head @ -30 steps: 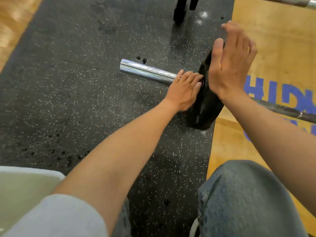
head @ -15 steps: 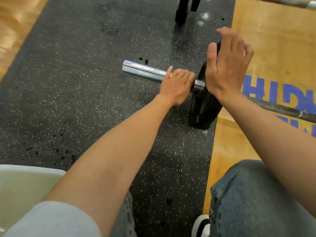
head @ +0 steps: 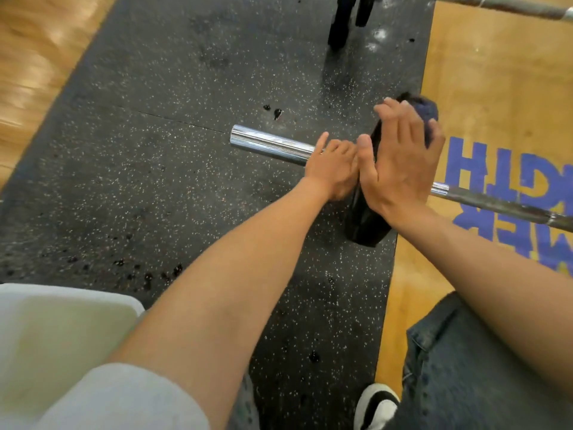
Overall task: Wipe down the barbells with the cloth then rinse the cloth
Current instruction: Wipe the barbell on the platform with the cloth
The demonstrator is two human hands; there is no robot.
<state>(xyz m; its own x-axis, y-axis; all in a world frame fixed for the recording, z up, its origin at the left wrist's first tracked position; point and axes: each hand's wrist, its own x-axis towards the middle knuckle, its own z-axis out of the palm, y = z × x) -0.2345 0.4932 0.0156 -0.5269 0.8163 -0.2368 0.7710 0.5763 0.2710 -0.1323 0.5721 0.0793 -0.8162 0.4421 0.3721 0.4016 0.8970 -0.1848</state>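
We note the left hand (head: 333, 170) wrapped around the chrome barbell sleeve (head: 269, 144). The right hand (head: 400, 159), fingers straight, presses a dark cloth (head: 426, 110) on the far face of the black weight plate (head: 367, 221). The barbell's long axis runs left to right. We count two barbells, the second bar (head: 508, 7) at far right; one cloth, one plate.

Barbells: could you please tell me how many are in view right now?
2. One barbell lies across the black mat, under both hands, a black plate on it. A second bar crosses the top right corner. Others may lie out of frame.
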